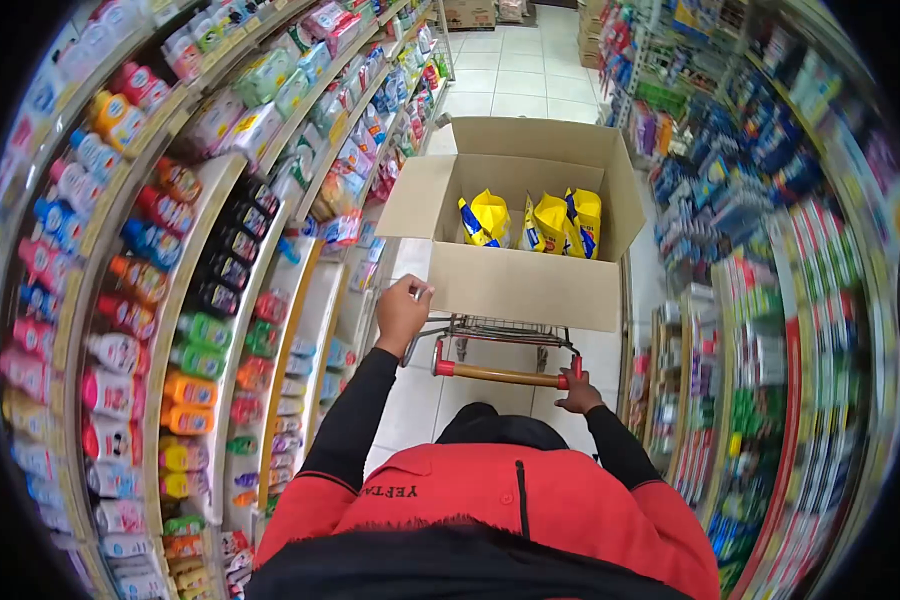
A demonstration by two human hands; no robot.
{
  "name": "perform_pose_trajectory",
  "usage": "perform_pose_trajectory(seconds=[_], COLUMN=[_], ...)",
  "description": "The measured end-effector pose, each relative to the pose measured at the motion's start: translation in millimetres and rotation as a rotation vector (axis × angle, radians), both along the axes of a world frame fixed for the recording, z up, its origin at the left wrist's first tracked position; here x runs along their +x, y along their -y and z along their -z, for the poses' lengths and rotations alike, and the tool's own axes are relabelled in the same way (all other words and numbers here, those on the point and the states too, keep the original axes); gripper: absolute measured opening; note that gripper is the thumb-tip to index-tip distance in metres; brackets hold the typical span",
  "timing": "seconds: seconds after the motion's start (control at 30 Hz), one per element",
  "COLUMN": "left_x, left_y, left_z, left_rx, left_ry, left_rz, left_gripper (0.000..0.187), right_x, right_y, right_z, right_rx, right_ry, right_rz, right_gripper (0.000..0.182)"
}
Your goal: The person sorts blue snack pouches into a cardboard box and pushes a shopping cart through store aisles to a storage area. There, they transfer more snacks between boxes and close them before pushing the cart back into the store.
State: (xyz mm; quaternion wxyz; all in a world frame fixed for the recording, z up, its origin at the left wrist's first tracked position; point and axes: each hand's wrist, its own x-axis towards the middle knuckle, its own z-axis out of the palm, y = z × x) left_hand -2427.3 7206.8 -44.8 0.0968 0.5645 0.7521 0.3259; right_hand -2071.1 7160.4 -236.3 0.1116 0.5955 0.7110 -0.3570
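My right hand (578, 391) grips the right end of the shopping cart's handle (500, 376), a brown bar with red end pieces. Raised beside the cart's left side, my left hand (404, 314) has its fingers curled together near the near flap of a cardboard box; I cannot tell what is in them. The large open box (525, 285) rests on the cart with its flaps spread. Inside it stand several yellow and blue packets, one at the left (486, 218) and others grouped at the right (583, 222). The cart's wire basket (505, 331) shows under the near flap.
Shelves of coloured bottles (120, 365) and soft packs (270, 85) line the left side. On the right, more shelves (760, 390) hold packaged goods, partly blurred. White floor tiles (518, 65) run ahead between them. Cartons (467, 13) stand at the aisle's far end.
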Motion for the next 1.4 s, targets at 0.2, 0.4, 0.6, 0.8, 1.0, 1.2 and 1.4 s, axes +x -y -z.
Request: perform_pose_trajectory(seconds=[0.2,0.4,0.6,0.8,1.0,1.2,1.4], left_x=[-40,-54,-68,-88,-120,-145,-146], left_y=[-233,-458,-680,-901,-1104,-1310,-1515], left_z=[9,14,12,17,17,29,46], left_rx=[-0.024,-0.016,-0.019,0.008,-0.034,-0.017,0.007], left_ry=[-0.026,0.005,-0.013,0.036,-0.019,-0.009,0.275], left_rz=[-0.024,0.005,0.007,-0.011,-0.019,0.066,0.16], left_gripper=[0.021,0.021,0.022,0.022,0.023,0.019,0.016], right_x=[-36,-54,-76,-91,-119,-141,-143], right_y=[-221,-451,-668,-898,-1115,-1312,-1515], right_z=[12,9,11,6,14,20,35], right_rx=[0.033,0.018,0.056,0.104,0.037,0.158,0.212], right_ry=[-0.056,-0.063,-0.025,-0.02,0.055,0.145,0.1], right_rz=[0.018,0.065,0.142,0.042,0.049,0.074,0.157], right_gripper=[0.081,0.079,0.082,0.081,0.077,0.063,0.061])
